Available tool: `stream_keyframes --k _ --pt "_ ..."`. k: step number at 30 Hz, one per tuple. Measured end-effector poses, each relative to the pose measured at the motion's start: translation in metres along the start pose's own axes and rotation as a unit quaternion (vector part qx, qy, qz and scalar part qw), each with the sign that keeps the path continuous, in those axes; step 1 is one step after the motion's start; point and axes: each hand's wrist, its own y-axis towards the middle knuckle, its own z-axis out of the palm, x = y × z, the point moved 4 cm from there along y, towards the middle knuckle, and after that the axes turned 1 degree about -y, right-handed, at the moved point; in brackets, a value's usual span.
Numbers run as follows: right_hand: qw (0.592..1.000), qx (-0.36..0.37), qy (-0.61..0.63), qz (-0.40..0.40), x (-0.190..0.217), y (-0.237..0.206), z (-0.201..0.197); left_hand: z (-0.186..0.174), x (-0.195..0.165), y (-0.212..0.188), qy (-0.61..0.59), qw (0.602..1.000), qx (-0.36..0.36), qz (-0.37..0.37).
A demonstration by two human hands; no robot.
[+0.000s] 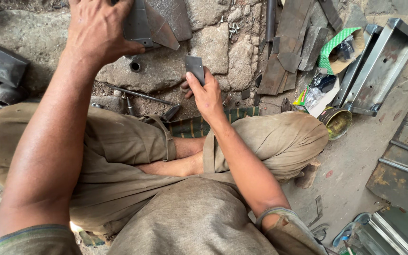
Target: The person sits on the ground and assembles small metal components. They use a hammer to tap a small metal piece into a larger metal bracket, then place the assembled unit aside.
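Rough stone floor point(213, 47) strewn with scrap, hands clamped: left point(97, 28) on folded sheet point(140, 23), right point(206, 94) on small plate point(194, 67).

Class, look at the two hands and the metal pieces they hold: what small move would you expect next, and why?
Probably the right hand lifts its small metal plate toward the folded metal piece that the left hand grips. The two pieces are apart, the plate lower, both held above the stone floor.

A rough stone floor point(213, 47) is carrying scattered metal scraps point(284, 61) at the far side. A metal channel point(383, 66) and a small tin point(337, 123) are lying to the right.
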Motion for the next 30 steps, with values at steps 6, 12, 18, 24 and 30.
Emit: stream_keyframes --k 6,12,18,24,30 --pt "0.999 0.0 -0.036 0.013 0.001 -0.005 0.0 0.002 0.001 0.003 0.001 1.0 -0.005 -0.009" --pt "0.998 0.016 -0.055 0.025 -0.006 -0.006 0.005 0.009 0.005 0.005 -0.004 1.0 -0.003 -0.011" --pt "0.997 0.031 -0.059 0.036 -0.013 -0.012 0.01 0.004 0.005 -0.002 -0.009 1.0 -0.009 -0.009" --pt "0.995 0.033 -0.09 0.024 -0.001 -0.02 0.022 -0.004 0.005 -0.015 0.002 1.0 -0.01 -0.008" --pt "0.986 0.042 -0.151 -0.059 0.038 0.016 0.044 -0.003 0.004 -0.019 0.043 0.997 0.06 -0.029"
